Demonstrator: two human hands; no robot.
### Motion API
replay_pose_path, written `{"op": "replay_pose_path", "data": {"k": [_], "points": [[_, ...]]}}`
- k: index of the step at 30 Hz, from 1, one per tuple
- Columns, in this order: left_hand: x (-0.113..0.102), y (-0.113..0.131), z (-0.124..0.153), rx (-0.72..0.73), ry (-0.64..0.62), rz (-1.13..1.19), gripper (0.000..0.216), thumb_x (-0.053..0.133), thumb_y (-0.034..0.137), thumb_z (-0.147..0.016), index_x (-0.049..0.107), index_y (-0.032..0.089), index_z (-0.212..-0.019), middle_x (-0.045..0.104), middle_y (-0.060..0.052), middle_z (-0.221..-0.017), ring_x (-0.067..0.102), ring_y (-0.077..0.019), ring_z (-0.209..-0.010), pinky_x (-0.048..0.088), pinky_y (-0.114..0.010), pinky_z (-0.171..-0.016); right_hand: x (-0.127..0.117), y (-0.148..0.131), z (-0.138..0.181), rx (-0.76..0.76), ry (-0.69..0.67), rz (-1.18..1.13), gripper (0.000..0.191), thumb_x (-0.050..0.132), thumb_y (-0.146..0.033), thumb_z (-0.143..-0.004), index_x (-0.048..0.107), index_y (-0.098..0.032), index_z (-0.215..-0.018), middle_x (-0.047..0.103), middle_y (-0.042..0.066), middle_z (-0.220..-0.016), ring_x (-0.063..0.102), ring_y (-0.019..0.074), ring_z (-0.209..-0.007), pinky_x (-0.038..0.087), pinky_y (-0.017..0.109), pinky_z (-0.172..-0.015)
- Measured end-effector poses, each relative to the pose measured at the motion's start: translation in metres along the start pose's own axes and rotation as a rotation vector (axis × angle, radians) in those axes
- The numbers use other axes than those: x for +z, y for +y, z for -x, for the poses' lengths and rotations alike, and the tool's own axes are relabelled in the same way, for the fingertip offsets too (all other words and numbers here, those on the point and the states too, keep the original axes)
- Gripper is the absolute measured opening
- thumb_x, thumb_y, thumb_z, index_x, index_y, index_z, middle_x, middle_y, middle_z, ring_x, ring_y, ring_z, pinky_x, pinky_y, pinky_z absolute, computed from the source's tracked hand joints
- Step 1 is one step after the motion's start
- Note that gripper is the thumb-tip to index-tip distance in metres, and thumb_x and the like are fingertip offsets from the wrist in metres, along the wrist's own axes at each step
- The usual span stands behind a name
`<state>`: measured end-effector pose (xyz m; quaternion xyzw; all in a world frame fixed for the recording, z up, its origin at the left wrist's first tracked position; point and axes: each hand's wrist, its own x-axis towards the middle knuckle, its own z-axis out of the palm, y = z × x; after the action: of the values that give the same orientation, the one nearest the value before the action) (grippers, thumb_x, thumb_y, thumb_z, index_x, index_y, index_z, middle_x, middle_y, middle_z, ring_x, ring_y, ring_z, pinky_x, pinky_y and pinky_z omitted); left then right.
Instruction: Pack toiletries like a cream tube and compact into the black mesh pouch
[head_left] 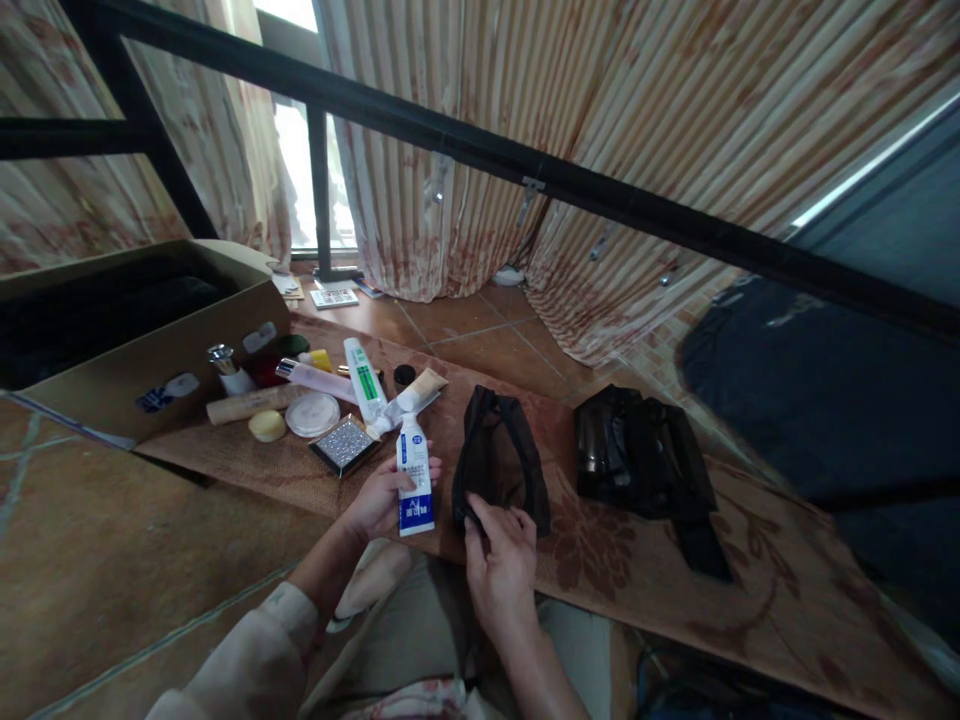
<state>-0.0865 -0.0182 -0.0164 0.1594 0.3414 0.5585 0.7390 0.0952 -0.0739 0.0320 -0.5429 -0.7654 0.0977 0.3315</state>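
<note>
My left hand [382,497] is closed around a white and blue squeeze tube [413,470], its cap pointing away from me. To the right, my right hand [502,560] grips the near edge of a black mesh pouch [504,455], whose mouth gapes open. Left of the pouch lie a glittery square compact [345,446], a white and green tube [364,378], a beige tube [424,388] and a round clear case [312,413]. A pink bottle [319,380] and a small yellow round pot [267,426] rest farther left.
An open cardboard box [217,340] with dark contents stands at the left. A shiny black bag [637,455] lies on the right of the cloth-covered bench [600,560]. Behind are a dark metal rail [465,145] and long curtains [450,230].
</note>
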Motion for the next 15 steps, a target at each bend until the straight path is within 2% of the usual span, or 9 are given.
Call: {"op": "replay_pose_path", "data": {"k": [3,6,10,15], "points": [[0.0003,0.0010,-0.0008,-0.018,0.006,0.036,0.055,0.056,0.003,-0.071,0.053,0.013,-0.125,0.071,-0.010,-0.097,0.068,-0.0193,-0.082,0.054,-0.031,-0.077,0.0006,0.0013,0.0011,-0.005,-0.002,0.006,0.030,0.047,-0.014,-0.087,0.060,-0.022,-0.113,0.069,0.002,-0.095,0.061,0.0148,-0.083,0.032,0.035,-0.090],[0.0039,0.0040,-0.0006,-0.060,0.002,0.093,0.038,0.054,0.022,-0.085,0.055,0.012,-0.122,0.070,-0.011,-0.096,0.068,-0.0188,-0.080,0.054,-0.031,-0.075,0.0008,0.0023,0.0019,-0.017,-0.006,0.010,0.030,0.047,-0.015,-0.087,0.060,-0.022,-0.113,0.069,0.003,-0.094,0.061,0.0151,-0.083,0.032,0.035,-0.089],[0.0089,0.0076,-0.0004,-0.083,0.001,0.123,0.039,0.044,0.036,-0.092,0.058,0.010,-0.117,0.070,-0.012,-0.093,0.068,-0.0183,-0.075,0.055,-0.031,-0.072,0.0006,0.0023,0.0019,-0.029,0.001,0.005,0.030,0.046,-0.014,-0.087,0.060,-0.022,-0.113,0.069,0.003,-0.094,0.061,0.0148,-0.083,0.033,0.035,-0.089],[0.0085,0.0075,-0.0017,-0.093,0.013,0.140,0.041,0.041,0.038,-0.093,0.057,0.010,-0.118,0.070,-0.012,-0.092,0.068,-0.0174,-0.074,0.054,-0.030,-0.072,0.0004,0.0011,0.0014,-0.024,0.005,0.010,0.030,0.046,-0.015,-0.087,0.061,-0.021,-0.112,0.069,0.004,-0.094,0.061,0.0143,-0.084,0.033,0.035,-0.089]]}}
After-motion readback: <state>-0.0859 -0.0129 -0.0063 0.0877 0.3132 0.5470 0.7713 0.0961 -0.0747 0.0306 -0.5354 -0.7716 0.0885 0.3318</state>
